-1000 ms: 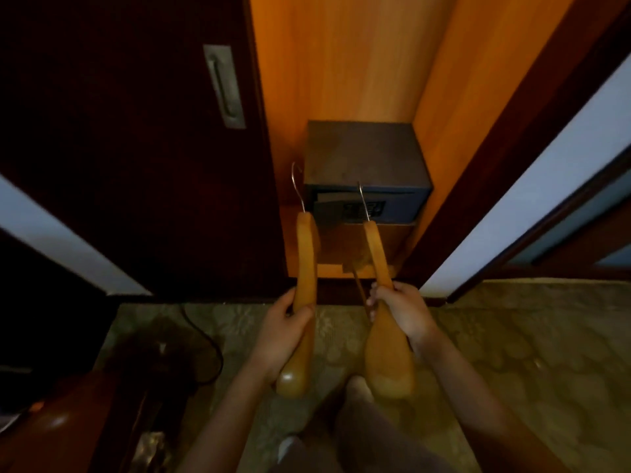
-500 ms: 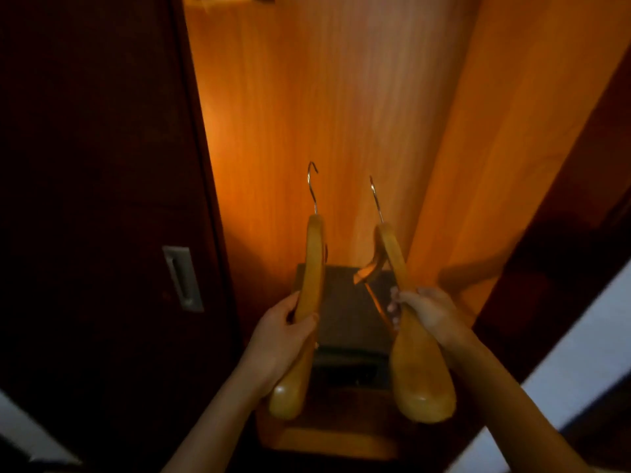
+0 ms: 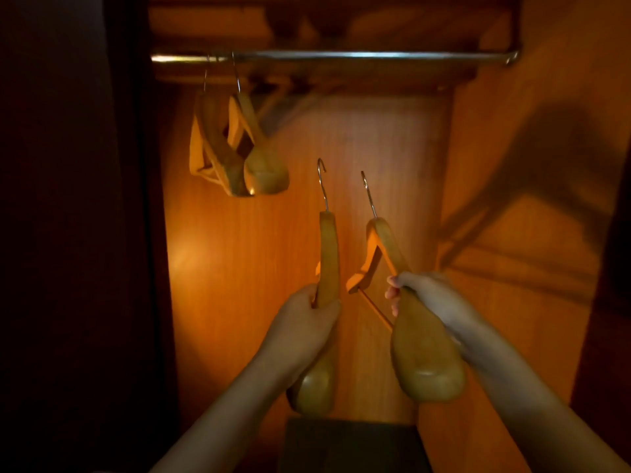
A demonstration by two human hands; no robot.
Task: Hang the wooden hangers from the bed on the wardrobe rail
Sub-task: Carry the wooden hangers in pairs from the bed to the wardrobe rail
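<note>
Two wooden hangers (image 3: 239, 148) are already hanging at the left end of the metal rail (image 3: 341, 56), leaving the rest bare; a dark box (image 3: 351, 445) is sitting below. The left hand (image 3: 307, 315) is gripping the left hanger (image 3: 326, 268), the right hand (image 3: 423, 291) clasping the right hanger (image 3: 420, 353), both upright well below the rail, hooks pointing up. The orange wood wardrobe back panel (image 3: 256, 268) is glowing in dim light.

The view has tilted up: the wardrobe rail (image 3: 341, 56) and two hung hangers (image 3: 239, 145) at 11 o'clock now show; the safe (image 3: 351, 445) dropped to 6 o'clock.
</note>
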